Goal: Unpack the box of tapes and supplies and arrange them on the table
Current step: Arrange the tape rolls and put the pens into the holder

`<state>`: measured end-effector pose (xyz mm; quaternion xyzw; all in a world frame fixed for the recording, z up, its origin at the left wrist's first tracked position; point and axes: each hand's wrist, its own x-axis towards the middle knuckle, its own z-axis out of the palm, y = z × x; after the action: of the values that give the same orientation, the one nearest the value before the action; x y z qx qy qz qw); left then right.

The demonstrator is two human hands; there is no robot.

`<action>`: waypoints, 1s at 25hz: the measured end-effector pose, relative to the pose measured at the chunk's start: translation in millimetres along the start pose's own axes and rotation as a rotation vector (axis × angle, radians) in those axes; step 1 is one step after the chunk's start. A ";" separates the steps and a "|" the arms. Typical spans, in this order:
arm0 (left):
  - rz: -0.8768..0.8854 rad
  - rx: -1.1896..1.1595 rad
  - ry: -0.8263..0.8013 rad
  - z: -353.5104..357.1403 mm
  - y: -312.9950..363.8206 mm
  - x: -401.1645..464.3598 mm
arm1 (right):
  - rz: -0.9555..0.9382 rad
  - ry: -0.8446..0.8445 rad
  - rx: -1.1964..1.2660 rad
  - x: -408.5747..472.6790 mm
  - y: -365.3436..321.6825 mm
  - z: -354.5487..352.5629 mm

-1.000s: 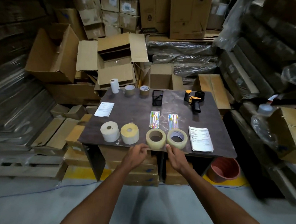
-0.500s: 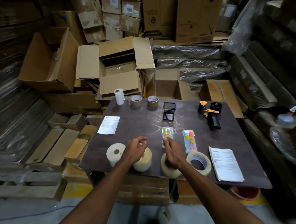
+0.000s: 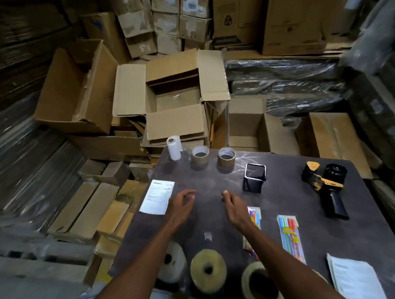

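Change: our left hand (image 3: 180, 205) and right hand (image 3: 234, 208) have left the near rolls, reaching mid-table.
Grip: both loosely open, empty.
Supplies: brown tapes (image 3: 200, 154), dispenser (image 3: 325, 183), pens (image 3: 290, 238) spread across the table (image 3: 281, 199).
Meaning: we judge arranging nearly finished.

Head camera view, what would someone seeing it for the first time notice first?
Two bare forearms reach over a dark table, the left hand and right hand open and empty above its middle. At the far right lies a black and yellow tape dispenser; big tape rolls line the near edge. Behind, open cardboard boxes pile up.
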<state>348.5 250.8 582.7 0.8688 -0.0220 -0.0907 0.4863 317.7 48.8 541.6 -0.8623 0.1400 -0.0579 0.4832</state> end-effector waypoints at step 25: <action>-0.196 -0.020 0.029 -50.0 -61.7 302.9 | 0.139 0.003 -0.242 233.9 -34.6 126.1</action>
<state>652.0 287.1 514.6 0.8632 0.0709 -0.1252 0.4839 577.0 99.4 496.3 -0.9024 0.2060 -0.0082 0.3783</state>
